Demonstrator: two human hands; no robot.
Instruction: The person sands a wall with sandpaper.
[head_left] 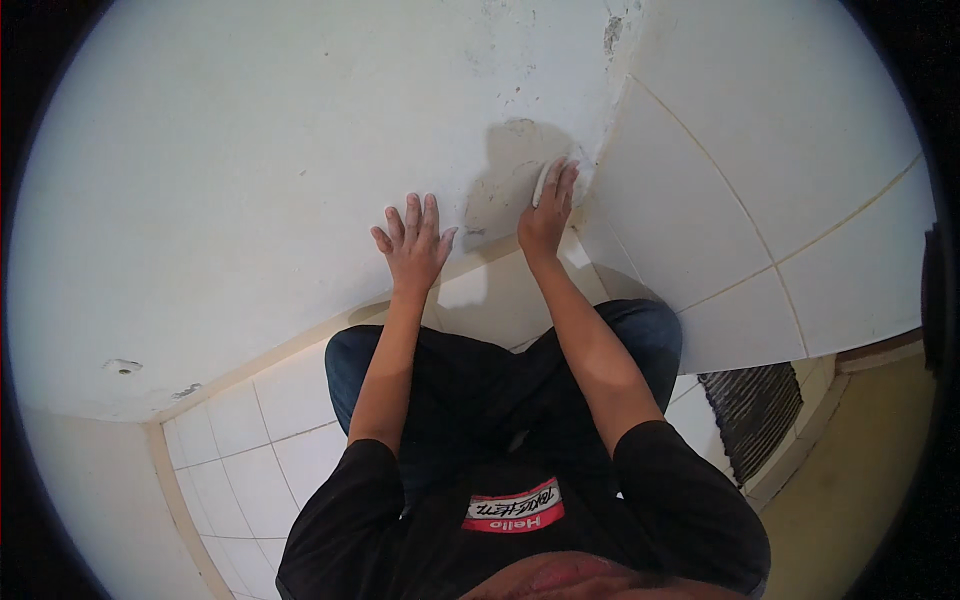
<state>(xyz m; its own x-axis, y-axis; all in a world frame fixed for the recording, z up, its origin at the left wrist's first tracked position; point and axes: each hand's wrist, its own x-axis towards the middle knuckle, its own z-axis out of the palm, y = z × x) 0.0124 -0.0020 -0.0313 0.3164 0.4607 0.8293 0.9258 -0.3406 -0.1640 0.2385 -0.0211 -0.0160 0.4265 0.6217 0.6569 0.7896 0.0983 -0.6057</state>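
Note:
My left hand lies against the white wall with its fingers spread, holding nothing. Further right, close to the corner, my right hand presses a small white, pad-like thing to the wall. Its kind is not clear, since my fingers cover most of it. Around that hand the wall has a rough, stained patch with worn spots, partly in shadow.
A white tiled wall meets the white wall at the right. Below are pale floor tiles and my bent knees. A dark ribbed mat lies at the lower right, and a small hole marks the wall at the left.

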